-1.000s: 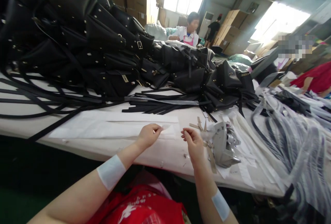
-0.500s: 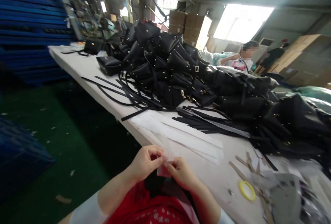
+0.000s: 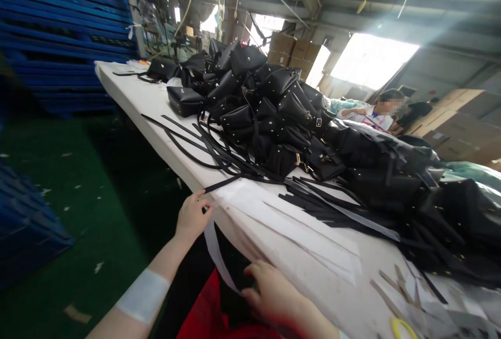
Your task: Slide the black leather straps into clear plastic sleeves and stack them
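Note:
My left hand (image 3: 194, 217) is closed at the table's front edge, with a thin whitish translucent strip (image 3: 214, 249) hanging from its fingers. Those fingertips also meet the near end of a black strap (image 3: 223, 183) lying on the table; whether they grip it is hard to see. Lower down, in front of my red clothing, my right hand (image 3: 274, 291) is curled with its thumb at the strip's lower end. Part of its grip is hidden. Flat white sleeves (image 3: 289, 224) lie on the table beside my hands.
Black bags (image 3: 270, 114) are heaped along the white table (image 3: 129, 96), with loose black straps (image 3: 329, 203) before them. Scissors-like tools and a yellow ring (image 3: 403, 328) lie at lower right. Blue pallets (image 3: 66, 41) stand at left. A person (image 3: 381, 112) is behind the heap.
My hands were together over a small translucent piece. They have moved apart: the left forward and leftward to the strap's end, the right lower. The strip now stretches between them, and the view has shifted.

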A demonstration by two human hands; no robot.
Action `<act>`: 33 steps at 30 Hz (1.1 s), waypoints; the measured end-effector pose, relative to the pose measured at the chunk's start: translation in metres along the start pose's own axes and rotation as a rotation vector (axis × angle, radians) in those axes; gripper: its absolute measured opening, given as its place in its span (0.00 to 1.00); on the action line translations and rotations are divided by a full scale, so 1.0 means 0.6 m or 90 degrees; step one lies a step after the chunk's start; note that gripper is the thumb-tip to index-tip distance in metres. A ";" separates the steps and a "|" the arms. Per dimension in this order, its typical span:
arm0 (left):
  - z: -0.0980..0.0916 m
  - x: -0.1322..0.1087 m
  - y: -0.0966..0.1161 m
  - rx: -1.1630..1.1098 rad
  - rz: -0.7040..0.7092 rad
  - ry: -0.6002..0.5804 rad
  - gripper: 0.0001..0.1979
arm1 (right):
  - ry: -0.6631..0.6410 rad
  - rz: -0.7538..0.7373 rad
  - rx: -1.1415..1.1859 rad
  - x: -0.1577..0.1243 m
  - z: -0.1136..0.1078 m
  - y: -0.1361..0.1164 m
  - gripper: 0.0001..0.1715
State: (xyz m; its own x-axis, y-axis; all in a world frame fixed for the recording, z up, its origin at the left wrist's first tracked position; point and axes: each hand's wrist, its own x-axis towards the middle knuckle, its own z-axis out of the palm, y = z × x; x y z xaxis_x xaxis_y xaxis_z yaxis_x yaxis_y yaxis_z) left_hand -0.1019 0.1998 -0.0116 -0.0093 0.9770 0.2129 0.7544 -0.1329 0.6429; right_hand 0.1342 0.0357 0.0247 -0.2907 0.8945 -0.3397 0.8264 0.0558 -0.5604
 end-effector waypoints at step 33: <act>0.042 -0.224 0.246 -0.480 0.079 -0.606 0.20 | 0.244 -0.136 0.823 -0.164 -0.081 0.116 0.23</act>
State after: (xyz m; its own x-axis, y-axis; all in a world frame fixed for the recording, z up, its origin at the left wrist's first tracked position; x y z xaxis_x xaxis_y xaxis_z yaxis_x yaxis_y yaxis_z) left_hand 0.0272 0.0532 0.0359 0.7587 0.6408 -0.1172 0.1426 0.0122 0.9897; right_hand 0.2436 -0.0271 0.0558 -0.0293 0.9984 -0.0476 -0.3162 -0.0544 -0.9471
